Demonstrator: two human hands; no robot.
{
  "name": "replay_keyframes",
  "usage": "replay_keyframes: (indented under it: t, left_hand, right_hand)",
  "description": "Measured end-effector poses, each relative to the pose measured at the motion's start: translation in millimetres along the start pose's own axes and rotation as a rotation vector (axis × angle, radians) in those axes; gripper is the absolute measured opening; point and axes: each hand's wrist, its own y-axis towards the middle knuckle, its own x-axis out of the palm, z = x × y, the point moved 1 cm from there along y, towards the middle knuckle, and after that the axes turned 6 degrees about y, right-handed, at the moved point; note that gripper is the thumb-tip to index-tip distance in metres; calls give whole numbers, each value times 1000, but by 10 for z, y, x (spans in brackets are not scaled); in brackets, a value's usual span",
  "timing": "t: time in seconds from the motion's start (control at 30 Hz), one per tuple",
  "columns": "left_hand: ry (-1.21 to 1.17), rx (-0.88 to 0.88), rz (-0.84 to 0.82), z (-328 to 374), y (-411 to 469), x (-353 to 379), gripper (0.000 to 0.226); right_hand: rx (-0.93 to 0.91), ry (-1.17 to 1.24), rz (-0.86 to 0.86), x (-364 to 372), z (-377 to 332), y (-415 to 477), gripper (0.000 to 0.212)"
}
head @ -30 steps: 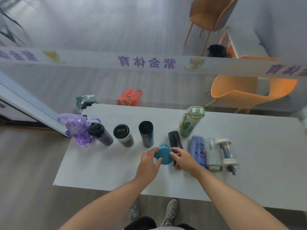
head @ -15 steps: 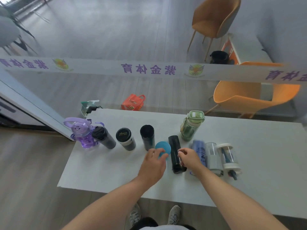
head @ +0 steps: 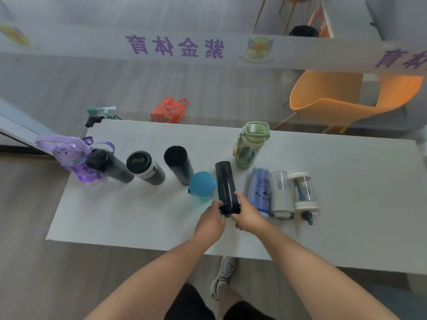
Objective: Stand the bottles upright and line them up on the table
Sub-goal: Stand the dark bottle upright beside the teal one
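A black bottle point(head: 225, 183) lies on the white table point(head: 346, 204), cap end toward me. My left hand point(head: 211, 219) and my right hand point(head: 248, 213) both grip its near end. A row stands upright to its left: a purple cat bottle point(head: 67, 155), a black bottle point(head: 108, 166), a black flask with a white band point(head: 144, 167), a dark bottle point(head: 179, 163) and a teal-lidded bottle point(head: 202, 185). A green bottle point(head: 250, 144) stands behind. To the right lie a blue bottle point(head: 260, 188), a clear bottle point(head: 280, 195) and a clear cream-capped bottle point(head: 303, 192).
A glass partition with a white banner stands just behind the table. Beyond it are an orange bag point(head: 169, 110) on the floor and an orange chair point(head: 342, 100). A spray bottle point(head: 99, 114) sits at the table's far left corner. My shoes show under the near edge.
My left hand let go of the teal-lidded bottle, which now stands in the row. Both hands moved onto the lying black bottle's near end.
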Motion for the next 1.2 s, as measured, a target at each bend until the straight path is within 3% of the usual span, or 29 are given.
replay_keyframes:
  t: [0.13, 0.33, 0.47, 0.63, 0.87, 1.0, 1.1, 1.2]
  left_hand:
    - [-90, -68, 29, -3, 43, 122, 29]
    - [-97, 9, 90, -30, -229, -32, 35]
    - [-49, 166, 140, 71, -426, -268, 36]
    - [-26, 360, 204, 315, -491, -560, 35]
    - [379, 514, 261, 695, -235, -779, 45]
    - [692, 615, 280, 840, -77, -876, 52]
    - [783, 639, 230, 875, 14, -852, 52]
    - [712, 612, 244, 891, -16, -792, 50]
  right_hand:
    - [-8, 8, 35, 26, 74, 74, 78]
    - [2, 106, -29, -125, 40, -185, 75]
    - [-5, 204, -70, -323, -33, -457, 64]
    - [-53, 286, 4, -449, -215, -598, 48]
    - [-64, 546, 180, -601, -499, -505, 29]
    - [-62, 457, 303, -722, -462, -506, 19]
    - [-25, 422, 368, -783, -289, -580, 22]
    - [20, 430, 397, -794, -52, -704, 22]
